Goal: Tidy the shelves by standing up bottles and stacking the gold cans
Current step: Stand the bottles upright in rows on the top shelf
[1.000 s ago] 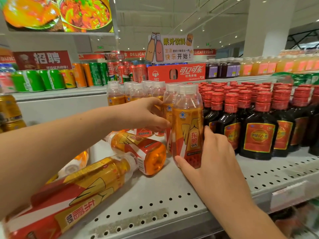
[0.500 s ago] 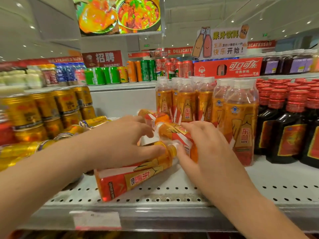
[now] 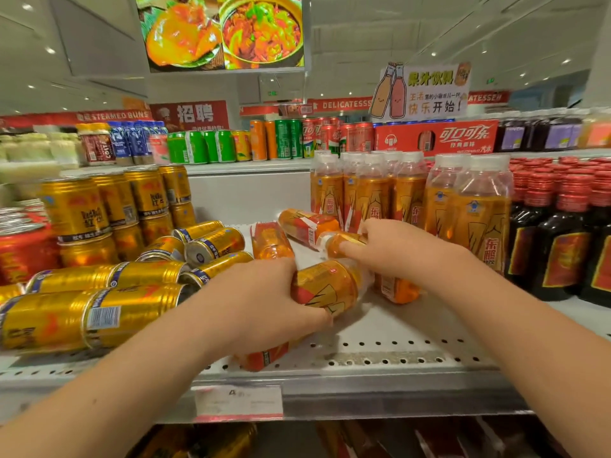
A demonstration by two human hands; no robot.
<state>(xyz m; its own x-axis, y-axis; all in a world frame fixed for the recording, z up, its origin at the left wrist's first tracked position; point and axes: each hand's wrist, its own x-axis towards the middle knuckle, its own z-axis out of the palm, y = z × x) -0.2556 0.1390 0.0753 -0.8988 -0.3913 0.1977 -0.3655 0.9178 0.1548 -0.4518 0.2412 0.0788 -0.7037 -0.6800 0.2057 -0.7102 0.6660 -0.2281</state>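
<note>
My left hand [image 3: 261, 302] grips a fallen orange drink bottle [image 3: 325, 289] lying near the shelf's front. My right hand [image 3: 393, 251] holds a second fallen bottle [image 3: 395, 287] just behind it, fingers curled over its neck end. Two more bottles [image 3: 271, 242] [image 3: 305, 224] lie flat further back. Upright orange bottles [image 3: 373, 190] stand in rows behind my right hand. Several gold cans [image 3: 96, 317] lie on their sides at the left, with stacked gold cans [image 3: 74, 209] behind them.
Dark bottles with red caps [image 3: 562, 239] stand at the right. A red can [image 3: 23, 252] sits at the far left. The upper shelf carries green, orange and red cans [image 3: 284, 138] and a red carton [image 3: 436, 137]. The perforated shelf [image 3: 396, 345] has a price tag [image 3: 238, 403] on its front edge.
The view has swung left, bringing the gold cans into sight. My left hand has closed further round the front bottle, which is turned more end-on. My right hand stays on the bottle behind.
</note>
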